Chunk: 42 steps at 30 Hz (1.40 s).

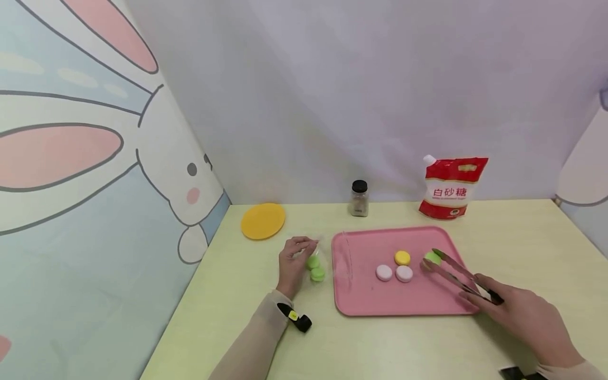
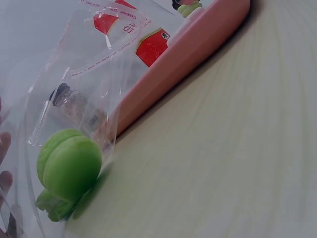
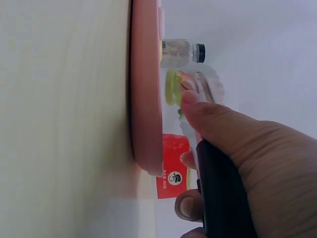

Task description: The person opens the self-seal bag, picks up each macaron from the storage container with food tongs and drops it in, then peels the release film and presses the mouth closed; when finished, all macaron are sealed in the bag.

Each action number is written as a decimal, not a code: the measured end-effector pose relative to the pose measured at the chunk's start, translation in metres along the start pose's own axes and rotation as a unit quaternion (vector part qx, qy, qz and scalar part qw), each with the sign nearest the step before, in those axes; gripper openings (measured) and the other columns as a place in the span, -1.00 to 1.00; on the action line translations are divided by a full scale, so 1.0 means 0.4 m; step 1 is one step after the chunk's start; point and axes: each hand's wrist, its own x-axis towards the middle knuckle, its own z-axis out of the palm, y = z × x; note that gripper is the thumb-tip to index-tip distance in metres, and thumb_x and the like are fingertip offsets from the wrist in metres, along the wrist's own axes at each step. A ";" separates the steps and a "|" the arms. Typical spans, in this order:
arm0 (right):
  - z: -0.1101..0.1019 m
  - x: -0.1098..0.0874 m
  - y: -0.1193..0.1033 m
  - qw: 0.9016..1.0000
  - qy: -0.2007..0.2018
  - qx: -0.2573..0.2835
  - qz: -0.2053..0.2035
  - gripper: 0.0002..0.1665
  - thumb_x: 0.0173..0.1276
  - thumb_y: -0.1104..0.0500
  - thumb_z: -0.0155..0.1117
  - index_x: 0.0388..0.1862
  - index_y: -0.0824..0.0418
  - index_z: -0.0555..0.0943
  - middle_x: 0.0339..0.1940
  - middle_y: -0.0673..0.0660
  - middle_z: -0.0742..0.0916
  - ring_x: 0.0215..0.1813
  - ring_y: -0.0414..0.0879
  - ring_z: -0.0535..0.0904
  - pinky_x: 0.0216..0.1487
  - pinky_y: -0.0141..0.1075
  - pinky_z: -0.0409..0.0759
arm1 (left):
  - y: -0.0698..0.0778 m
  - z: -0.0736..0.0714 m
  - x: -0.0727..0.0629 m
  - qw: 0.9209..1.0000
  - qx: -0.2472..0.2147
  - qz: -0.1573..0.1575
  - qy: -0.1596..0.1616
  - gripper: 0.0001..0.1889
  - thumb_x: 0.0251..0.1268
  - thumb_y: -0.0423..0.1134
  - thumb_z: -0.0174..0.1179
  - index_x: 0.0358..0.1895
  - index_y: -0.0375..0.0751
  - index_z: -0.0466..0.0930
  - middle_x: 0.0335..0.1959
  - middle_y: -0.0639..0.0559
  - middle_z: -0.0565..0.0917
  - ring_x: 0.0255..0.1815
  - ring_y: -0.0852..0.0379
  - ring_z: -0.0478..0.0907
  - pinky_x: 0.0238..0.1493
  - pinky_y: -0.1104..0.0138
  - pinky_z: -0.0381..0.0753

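My left hand (image 1: pixel 294 264) pinches a clear plastic bag (image 2: pixel 124 29) on the table, left of a pink tray (image 1: pixel 380 303). Inside the bag lie green macarons (image 1: pixel 317 274); in the left wrist view one green macaron (image 2: pixel 74 166) shows large near the bottom. With my right hand (image 1: pixel 532 314) I grip metal tongs (image 1: pixel 453 277) by their black handle (image 3: pixel 223 193), over the tray's right side. The tong tips are around another green macaron (image 1: pixel 431 258) at the tray. Two pale pink macarons (image 1: pixel 384 273) and a yellow macaron (image 1: pixel 402 257) sit mid-tray.
A yellow plate (image 1: pixel 263 221) lies at the back left. Behind the tray stand a small black-capped jar (image 1: pixel 359 199) and a red and white sugar pouch (image 1: pixel 448 189). A wall with a rabbit drawing (image 1: pixel 180 184) rises along the table's left side.
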 end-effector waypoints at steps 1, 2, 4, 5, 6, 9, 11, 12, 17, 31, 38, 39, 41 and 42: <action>0.000 -0.001 0.000 1.000 0.003 0.003 0.001 -0.04 0.25 -0.48 0.26 0.31 0.22 0.56 -0.15 0.42 0.72 -0.35 0.16 0.61 -0.47 0.12 0.51 | -0.001 -0.001 -0.001 1.000 -0.002 -0.001 0.000 -0.87 0.34 -0.38 0.32 -0.15 -0.34 0.79 -0.12 -0.19 0.68 0.02 -0.05 0.51 0.09 0.29 0.42; 0.002 -0.003 0.000 1.000 0.009 0.005 0.002 -0.05 0.24 -0.48 0.27 0.31 0.21 0.56 -0.16 0.41 0.72 -0.36 0.15 0.61 -0.48 0.10 0.50 | -0.002 -0.001 -0.002 1.000 -0.002 -0.002 -0.001 -0.87 0.34 -0.38 0.31 -0.15 -0.34 0.79 -0.11 -0.19 0.68 0.03 -0.06 0.51 0.10 0.28 0.42; 0.004 -0.006 -0.002 1.000 0.021 0.010 0.003 -0.07 0.23 -0.47 0.29 0.31 0.19 0.57 -0.22 0.37 0.73 -0.38 0.13 0.58 -0.51 0.04 0.47 | -0.009 -0.001 -0.004 1.000 -0.001 -0.005 -0.002 -0.86 0.35 -0.36 0.31 -0.13 -0.33 0.79 -0.10 -0.19 0.68 0.03 -0.07 0.50 0.11 0.28 0.42; 0.005 -0.008 -0.003 0.999 0.030 0.013 0.002 -0.09 0.23 -0.45 0.30 0.30 0.18 0.58 -0.27 0.33 0.73 -0.39 0.11 0.57 -0.52 0.00 0.46 | -0.017 -0.001 -0.004 1.000 0.001 -0.005 -0.003 -0.86 0.36 -0.36 0.30 -0.12 -0.32 0.79 -0.10 -0.19 0.67 0.04 -0.07 0.50 0.12 0.28 0.41; 0.008 -0.011 -0.004 0.999 0.041 0.017 0.002 -0.11 0.22 -0.44 0.33 0.29 0.17 0.59 -0.36 0.26 0.72 -0.42 0.08 0.55 -0.54 -0.05 0.43 | -0.026 -0.001 -0.005 1.000 0.004 -0.008 -0.002 -0.86 0.36 -0.35 0.30 -0.12 -0.31 0.79 -0.10 -0.18 0.67 0.04 -0.08 0.50 0.12 0.28 0.41; 0.017 -0.023 -0.008 0.996 0.085 0.027 -0.013 -0.19 0.19 -0.36 0.42 0.26 0.12 0.62 -0.59 0.03 0.60 -0.49 -0.02 0.46 -0.57 -0.15 0.32 | -0.058 -0.001 -0.010 1.000 0.015 -0.011 0.001 -0.86 0.36 -0.34 0.31 -0.11 -0.28 0.80 -0.10 -0.15 0.67 0.04 -0.07 0.50 0.12 0.28 0.40; 0.026 -0.031 -0.009 0.991 0.123 0.032 -0.030 -0.24 0.15 -0.30 0.49 0.23 0.08 0.65 -0.67 -0.09 0.48 -0.53 -0.07 0.40 -0.58 -0.19 0.27 | -0.077 -0.002 -0.012 1.000 0.019 -0.012 0.003 -0.86 0.35 -0.33 0.32 -0.12 -0.25 0.80 -0.10 -0.12 0.68 0.04 -0.04 0.50 0.12 0.28 0.41; 0.029 -0.033 -0.009 0.989 0.138 0.031 -0.039 -0.26 0.13 -0.27 0.51 0.22 0.06 0.66 -0.69 -0.12 0.42 -0.54 -0.10 0.37 -0.58 -0.20 0.25 | -0.083 -0.003 -0.012 1.000 0.020 -0.011 0.003 -0.86 0.35 -0.32 0.32 -0.12 -0.23 0.81 -0.10 -0.09 0.68 0.04 -0.03 0.50 0.11 0.27 0.41; 0.035 -0.032 -0.008 0.982 0.178 0.024 -0.061 -0.31 0.09 -0.22 0.57 0.15 0.04 0.68 -0.69 -0.16 0.34 -0.57 -0.14 0.31 -0.60 -0.22 0.21 | -0.090 -0.006 -0.007 1.000 0.014 0.001 -0.002 -0.85 0.37 -0.21 0.33 -0.10 -0.12 0.82 -0.10 0.02 0.69 0.04 0.04 0.50 0.11 0.24 0.42; 0.018 -0.022 -0.019 0.997 0.071 0.001 -0.018 -0.17 0.17 -0.42 0.39 0.23 0.09 0.62 -0.65 -0.07 0.38 -0.53 -0.09 0.37 -0.55 -0.20 0.21 | -0.089 -0.006 0.000 1.000 0.002 0.017 0.001 -0.85 0.35 -0.20 0.35 -0.12 -0.10 0.83 -0.13 0.03 0.70 0.02 0.01 0.52 0.13 0.23 0.40; 0.015 -0.006 -0.018 0.999 -0.013 -0.032 -0.014 0.00 0.20 -0.55 0.23 0.27 0.22 0.58 -0.33 0.21 0.72 -0.41 0.05 0.56 -0.56 -0.05 0.42 | -0.090 -0.005 0.000 1.000 0.006 0.024 0.001 -0.86 0.34 -0.25 0.34 -0.13 -0.15 0.82 -0.13 -0.01 0.70 0.01 -0.01 0.53 0.18 0.23 0.37; 0.015 -0.008 -0.022 0.999 -0.008 -0.029 -0.015 -0.03 0.21 -0.53 0.24 0.26 0.21 0.59 -0.32 0.23 0.73 -0.42 0.04 0.56 -0.57 -0.07 0.41 | -0.091 -0.004 0.000 1.000 0.007 0.024 0.002 -0.86 0.34 -0.28 0.34 -0.13 -0.18 0.82 -0.13 -0.04 0.70 0.01 -0.02 0.53 0.19 0.23 0.36; 0.014 -0.009 -0.033 1.000 0.010 -0.019 -0.013 -0.07 0.22 -0.51 0.25 0.25 0.18 0.60 -0.30 0.26 0.74 -0.44 0.03 0.56 -0.59 -0.09 0.38 | -0.091 -0.001 0.001 1.000 0.011 0.022 0.004 -0.86 0.34 -0.32 0.33 -0.12 -0.23 0.81 -0.13 -0.08 0.70 0.01 -0.04 0.52 0.20 0.23 0.35; 0.015 -0.011 -0.038 0.999 0.026 -0.012 -0.015 -0.10 0.21 -0.49 0.29 0.24 0.18 0.61 -0.31 0.25 0.74 -0.45 0.02 0.55 -0.60 -0.12 0.35 | -0.090 0.000 0.002 1.000 0.012 0.019 0.004 -0.86 0.34 -0.34 0.32 -0.12 -0.24 0.80 -0.12 -0.10 0.70 0.02 -0.04 0.52 0.22 0.22 0.34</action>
